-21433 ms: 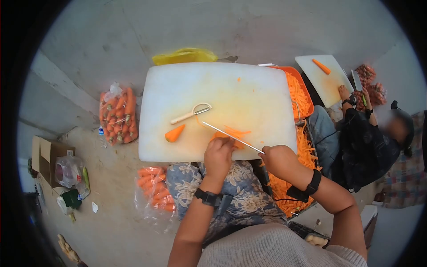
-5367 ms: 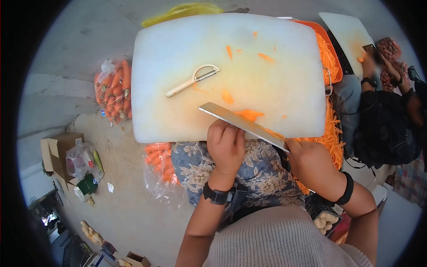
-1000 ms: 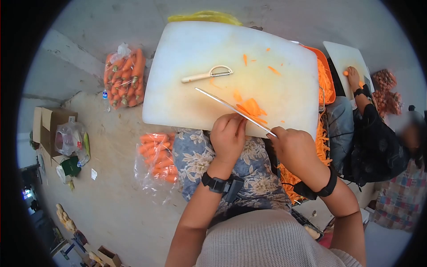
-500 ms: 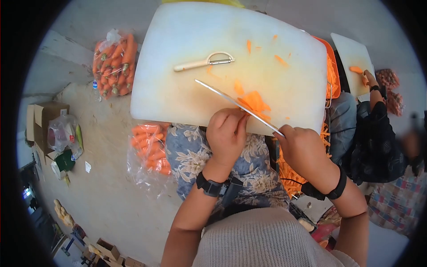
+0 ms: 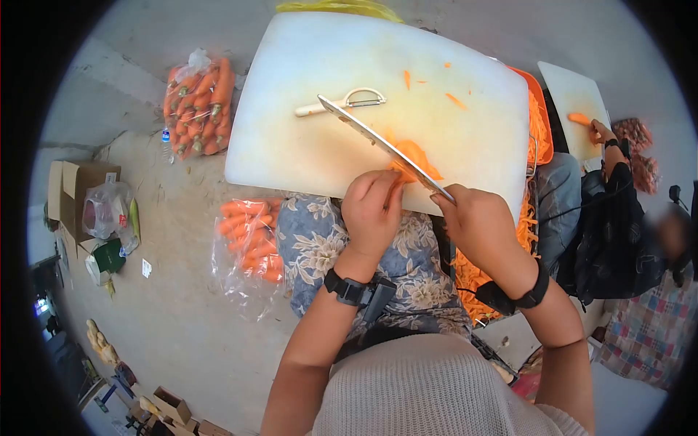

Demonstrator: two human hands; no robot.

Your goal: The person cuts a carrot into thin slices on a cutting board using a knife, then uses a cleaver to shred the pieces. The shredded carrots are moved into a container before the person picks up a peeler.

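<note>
A large white cutting board (image 5: 291, 145) lies in front of me. My right hand (image 5: 476, 221) grips the handle of a knife (image 5: 363, 131), whose blade slants up and left across the board. Close beside the blade, my left hand (image 5: 372, 211) is closed with its fingertips on an orange carrot piece, largely hidden by the fingers. Sliced carrot (image 5: 416, 156) lies under and beyond the blade. A cream peeler (image 5: 313, 110) rests behind the knife tip, partly overlapped by it. Small carrot bits (image 5: 456, 101) are scattered toward the right.
Bagged carrots (image 5: 200, 109) stand left of the board, with another bag (image 5: 251, 240) below. Shredded carrot fills an orange tray (image 5: 544, 123) and a container (image 5: 472, 280) at right. A co-worker's hand (image 5: 602, 133) is at a second board (image 5: 571, 91). A cardboard box (image 5: 69, 196) sits far left.
The knife blade has lifted and tilted, showing more of its flat side, and its tip now overlaps the peeler. My right hand has shifted slightly. The view has moved a little.
</note>
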